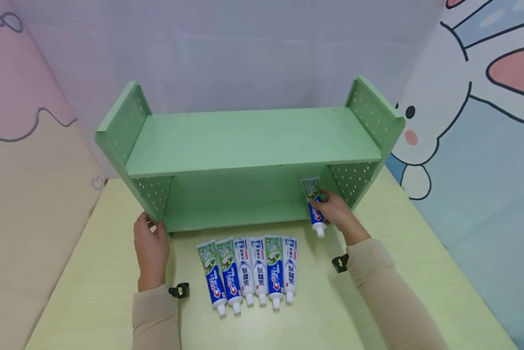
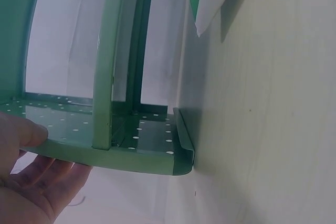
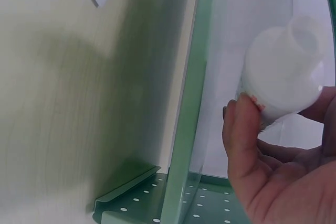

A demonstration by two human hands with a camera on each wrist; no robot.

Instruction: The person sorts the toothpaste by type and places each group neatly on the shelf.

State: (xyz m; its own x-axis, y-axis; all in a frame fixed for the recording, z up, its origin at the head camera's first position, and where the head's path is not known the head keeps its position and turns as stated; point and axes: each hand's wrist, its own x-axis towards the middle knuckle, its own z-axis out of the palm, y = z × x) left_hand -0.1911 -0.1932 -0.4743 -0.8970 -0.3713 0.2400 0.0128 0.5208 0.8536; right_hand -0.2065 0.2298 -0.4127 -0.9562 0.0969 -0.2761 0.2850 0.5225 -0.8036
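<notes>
Pale lavender backdrop (image 1: pixel 253 58) behind a light wooden table (image 1: pixel 314 311), with a cartoon rabbit (image 1: pixel 432 126) printed on the wall covering at right. On the table stands a green shelf unit (image 1: pixel 253 141) with perforated side panels, its upper board bare and its lower compartment open toward the viewer.

Left hand (image 1: pixel 152 250): grips the front edge of the unit's left side panel (image 1: pixel 128 126); in the left wrist view the thumb lies on the inner face and the fingers (image 2: pixel 71 187) on the outer.

Right hand (image 1: pixel 337 211): holds a blue-and-green Crest toothpaste tube (image 1: pixel 315 215) between thumb and fingers at the right of the lower compartment, tilted, white cap (image 1: pixel 320 231) downward and toward the viewer. Whether the tube touches the lower board cannot be told.

Between the forearms, before the unit, six tubes lie in a row, caps toward the viewer. From left: two Crest tubes (image 1: pixel 211 277), two white tubes with blue lettering (image 1: pixel 245 272), another Crest tube (image 1: pixel 274 267) and another white tube (image 1: pixel 290 270).
</notes>
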